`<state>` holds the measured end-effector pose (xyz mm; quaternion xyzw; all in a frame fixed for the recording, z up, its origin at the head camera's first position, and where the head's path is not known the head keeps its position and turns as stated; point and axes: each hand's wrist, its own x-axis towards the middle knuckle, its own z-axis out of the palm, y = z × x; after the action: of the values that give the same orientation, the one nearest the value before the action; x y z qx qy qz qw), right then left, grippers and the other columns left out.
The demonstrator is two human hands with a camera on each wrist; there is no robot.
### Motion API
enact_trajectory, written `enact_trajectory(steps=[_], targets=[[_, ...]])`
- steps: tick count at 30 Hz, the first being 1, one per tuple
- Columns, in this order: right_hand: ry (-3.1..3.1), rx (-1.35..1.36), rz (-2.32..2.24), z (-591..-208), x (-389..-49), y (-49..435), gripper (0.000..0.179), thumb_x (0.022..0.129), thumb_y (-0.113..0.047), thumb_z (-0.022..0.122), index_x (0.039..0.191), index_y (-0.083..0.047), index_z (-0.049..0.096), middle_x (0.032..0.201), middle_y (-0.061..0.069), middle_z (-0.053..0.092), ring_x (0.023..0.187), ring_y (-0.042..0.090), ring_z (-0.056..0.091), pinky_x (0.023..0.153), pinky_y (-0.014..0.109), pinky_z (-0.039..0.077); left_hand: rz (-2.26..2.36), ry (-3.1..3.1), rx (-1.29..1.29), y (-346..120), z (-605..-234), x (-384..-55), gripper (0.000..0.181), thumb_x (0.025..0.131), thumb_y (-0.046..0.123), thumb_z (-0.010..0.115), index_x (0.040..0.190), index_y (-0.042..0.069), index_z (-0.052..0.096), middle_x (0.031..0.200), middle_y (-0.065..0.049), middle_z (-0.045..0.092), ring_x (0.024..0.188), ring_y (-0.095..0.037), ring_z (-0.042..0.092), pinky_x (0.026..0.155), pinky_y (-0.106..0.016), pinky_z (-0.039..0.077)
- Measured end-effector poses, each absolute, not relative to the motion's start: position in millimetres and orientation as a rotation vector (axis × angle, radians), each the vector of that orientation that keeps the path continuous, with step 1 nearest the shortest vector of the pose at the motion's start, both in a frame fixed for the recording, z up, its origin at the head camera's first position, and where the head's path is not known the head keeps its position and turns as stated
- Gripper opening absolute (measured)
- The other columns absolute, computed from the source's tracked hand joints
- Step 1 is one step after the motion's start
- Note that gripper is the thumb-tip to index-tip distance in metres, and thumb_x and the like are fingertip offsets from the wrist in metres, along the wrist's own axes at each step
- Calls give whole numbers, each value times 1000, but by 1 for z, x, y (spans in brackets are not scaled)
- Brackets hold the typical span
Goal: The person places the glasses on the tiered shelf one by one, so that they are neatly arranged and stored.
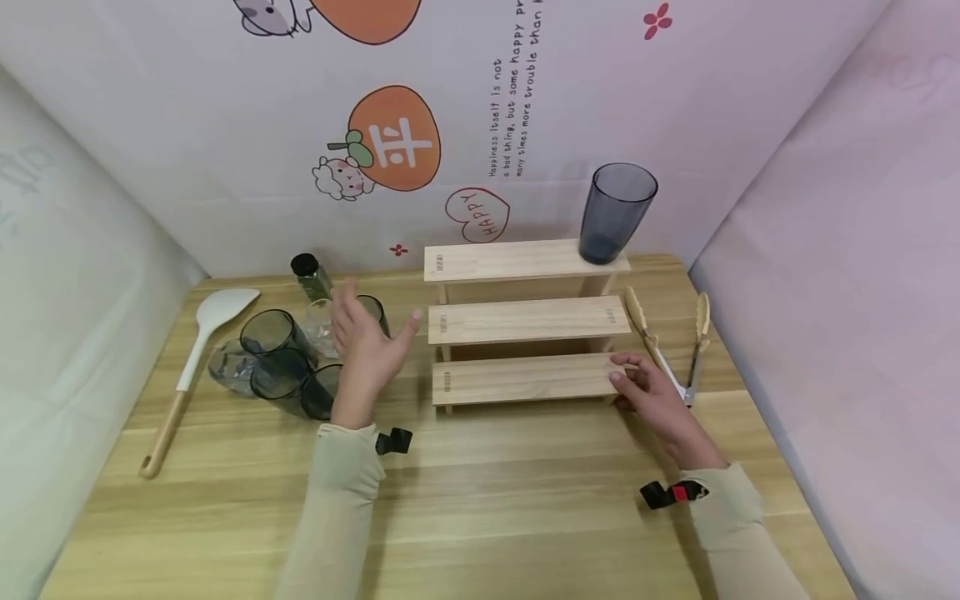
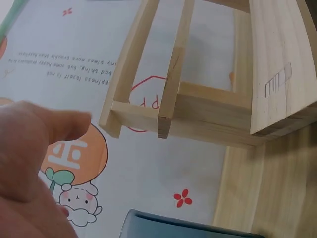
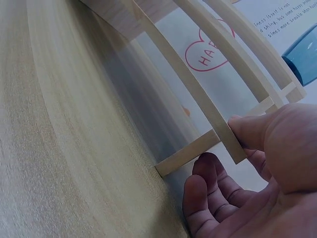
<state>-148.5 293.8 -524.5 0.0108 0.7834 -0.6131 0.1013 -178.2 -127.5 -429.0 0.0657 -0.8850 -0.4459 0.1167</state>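
A three-step wooden shelf (image 1: 528,321) stands at the middle of the table, its lowest step nearest me. At the right end of that step, my right hand (image 1: 656,404) grips the board; in the right wrist view the thumb is against the board and the curled fingers (image 3: 195,193) are below it. My left hand (image 1: 367,346) is raised to the left of the shelf, fingers extended and thumb spread, holding nothing. Behind it, a dark drinking glass (image 1: 375,310) is partly hidden. One blue-grey glass (image 1: 617,215) stands upright on the top step's right end.
Several dark glasses (image 1: 277,337) and clear glassware (image 1: 320,325) crowd together at the left. Behind them is a small black-lidded jar (image 1: 307,271). A white spatula (image 1: 217,312) with a wooden handle lies far left. Beige-tipped tongs (image 1: 699,333) lie spread right of the shelf.
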Motion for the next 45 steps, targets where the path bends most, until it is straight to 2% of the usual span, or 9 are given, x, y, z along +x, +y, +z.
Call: enact_trajectory(steps=[6, 11, 15, 18, 24, 26, 31, 40, 45], targets=[[2327, 45, -1800, -523, -149, 294, 50, 105, -33, 57, 144, -4, 44, 123, 25, 56, 96, 34, 64, 80, 34, 54, -1279, -2635, 158, -126, -430, -179, 106, 92, 57, 67, 160, 14, -1, 164, -20, -13, 150, -39, -9, 114, -62, -9], [2337, 31, -1793, -520, -150, 295, 48, 106, -33, 57, 143, -5, 44, 122, 23, 55, 94, 33, 64, 80, 34, 53, -1318, -2580, 122, -117, -428, -172, 106, 92, 56, 68, 160, 12, -1, 163, -15, -24, 147, -35, -24, 113, -63, -12], [2319, 32, -1795, -520, -150, 295, 47, 106, -32, 56, 142, -6, 43, 121, 21, 55, 93, 33, 64, 80, 34, 53, -1471, -2421, 261, -109, -430, -171, 107, 89, 60, 69, 161, 21, 0, 160, -7, -35, 143, -29, -36, 112, -68, -8], [2313, 53, -1804, -520, -149, 295, 47, 106, -31, 57, 142, -5, 43, 120, 21, 54, 96, 31, 61, 80, 34, 54, -1592, -2245, 357, -103, -437, -175, 107, 87, 60, 72, 160, 26, 2, 160, -5, -35, 144, -27, -34, 111, -72, -2], [2297, 70, -1822, -521, -148, 293, 49, 106, -29, 57, 144, -4, 42, 122, 21, 54, 98, 29, 59, 78, 33, 53, -1697, -1949, 426, -94, -453, -182, 104, 88, 51, 76, 159, 25, 4, 161, -3, -33, 146, -16, -28, 119, -54, 5], [2294, 68, -1825, -521, -148, 293, 49, 106, -28, 57, 145, -4, 42, 123, 21, 54, 97, 29, 60, 78, 33, 53, -1702, -1871, 426, -95, -459, -184, 102, 90, 49, 75, 158, 24, 3, 162, -2, -29, 146, -12, -24, 120, -46, 4], [2300, 69, -1821, -521, -148, 292, 49, 106, -27, 57, 146, -4, 41, 123, 21, 54, 97, 30, 60, 77, 33, 53, -1680, -1760, 416, -103, -472, -190, 103, 89, 49, 76, 159, 22, 6, 165, -2, -3, 149, -8, -4, 119, -33, 9], [2299, 49, -1811, -520, -148, 291, 48, 106, -28, 57, 145, -3, 41, 120, 21, 54, 95, 29, 60, 77, 33, 54, -1675, -1704, 445, -117, -488, -202, 96, 83, 28, 87, 155, 16, 25, 158, -10, 25, 145, -20, 23, 117, -44, 20], [2301, 47, -1814, -521, -148, 290, 48, 106, -28, 57, 144, -3, 41, 117, 18, 54, 93, 27, 60, 77, 33, 54, -1681, -1699, 457, -122, -494, -207, 92, 80, 29, 89, 151, 16, 33, 151, -4, 37, 138, -17, 36, 113, -37, 28]])
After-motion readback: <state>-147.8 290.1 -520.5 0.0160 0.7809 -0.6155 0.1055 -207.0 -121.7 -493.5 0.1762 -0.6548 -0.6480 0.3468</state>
